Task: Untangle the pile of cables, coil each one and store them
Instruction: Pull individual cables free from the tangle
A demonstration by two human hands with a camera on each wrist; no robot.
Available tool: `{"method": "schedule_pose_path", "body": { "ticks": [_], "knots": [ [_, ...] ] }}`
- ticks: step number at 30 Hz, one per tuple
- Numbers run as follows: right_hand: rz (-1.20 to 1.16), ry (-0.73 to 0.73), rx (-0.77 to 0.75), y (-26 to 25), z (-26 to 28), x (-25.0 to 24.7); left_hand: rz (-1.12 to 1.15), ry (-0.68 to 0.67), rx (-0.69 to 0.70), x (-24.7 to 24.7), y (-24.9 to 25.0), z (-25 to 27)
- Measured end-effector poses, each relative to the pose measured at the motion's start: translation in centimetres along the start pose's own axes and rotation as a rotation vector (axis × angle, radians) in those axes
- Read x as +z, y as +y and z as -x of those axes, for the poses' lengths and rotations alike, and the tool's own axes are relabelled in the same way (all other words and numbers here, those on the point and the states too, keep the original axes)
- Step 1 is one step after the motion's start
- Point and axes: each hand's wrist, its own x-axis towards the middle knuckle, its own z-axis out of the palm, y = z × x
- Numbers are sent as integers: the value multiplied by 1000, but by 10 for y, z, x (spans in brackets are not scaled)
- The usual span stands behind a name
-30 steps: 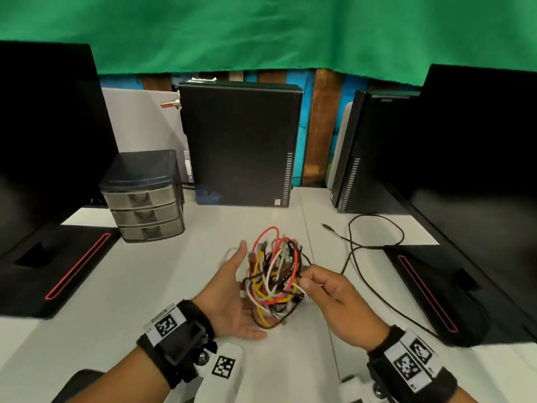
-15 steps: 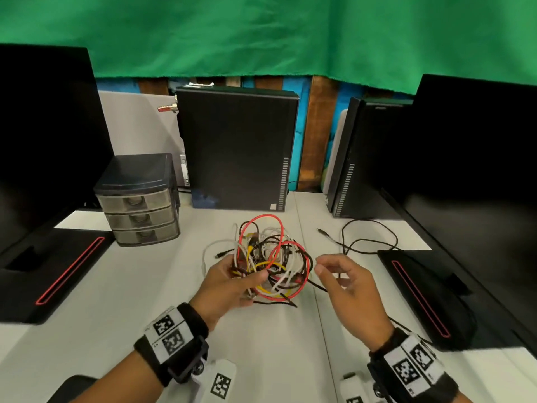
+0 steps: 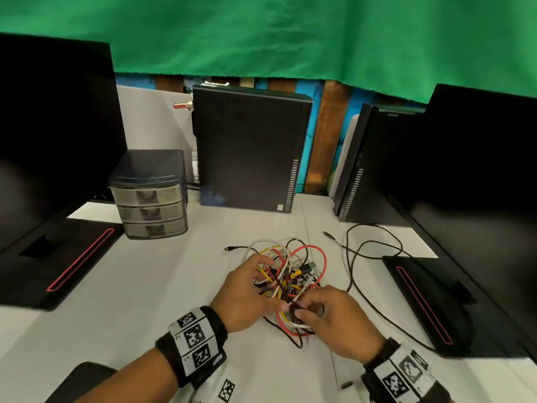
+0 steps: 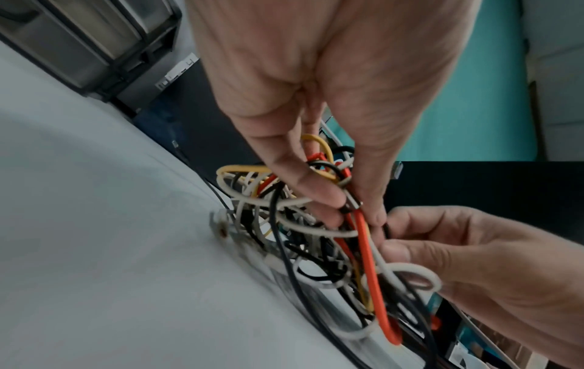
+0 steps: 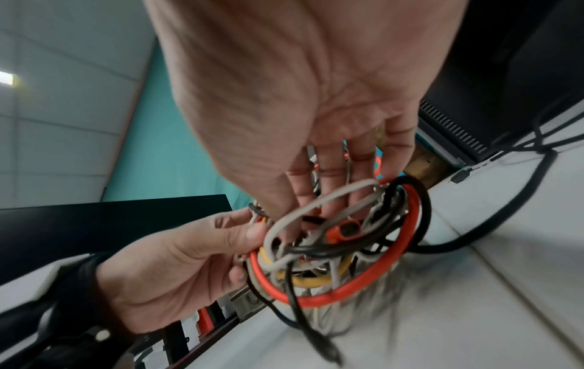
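Low centre of the frame: cables [image 3: 286, 274], a red, white, yellow and black knot, pinched by both hands, left [image 3: 247, 295] and right [image 3: 334, 318].

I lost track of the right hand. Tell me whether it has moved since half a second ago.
Yes. The right hand has moved left, away from the black monitor base on the right, and its fingers now grip the cable tangle.
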Motion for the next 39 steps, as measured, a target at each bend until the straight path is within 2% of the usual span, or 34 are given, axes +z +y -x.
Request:
{"method": "schedule_pose_path", "body": {
  "ticks": [4,7,11,14,16,18,19,21,22,25,26,29,33,36,39],
  "knots": [
    [-91,36,-40,2,0,-4,-161,70,54,2,1,-2],
    [-159,167,-16,6,-3,-13,-236,127,103,1,6,-6],
    [-123,325,-23,5,-5,-19,-404,184,187,0,12,-15],
    [-309,337,20,4,-7,-20,-539,158,208,3,14,-14],
    [-411,317,44,3,-6,-19,-664,136,174,4,16,-10],
    [-435,286,63,1,-4,-19,-782,195,176,6,19,-3],
    [-442,272,75,0,-4,-19,-781,256,235,8,21,0],
    [-482,252,89,-2,-3,-21,-704,314,368,15,30,7],
    [-517,237,88,-4,-4,-22,-650,265,376,20,32,9],
    [-631,176,58,-7,-5,-20,-364,-118,180,43,34,11],
    [-642,167,38,-8,-5,-19,-316,-178,150,49,31,8],
    [-624,176,-9,-4,-6,-16,-257,-169,123,62,23,-3],
    [-671,221,-10,10,-5,-14,-57,-60,27,57,31,-11],
    [-619,176,-27,22,-2,-6,140,-10,-56,46,38,-8],
    [-547,110,4,28,-1,2,204,-25,-19,34,56,3]
  ]
}}
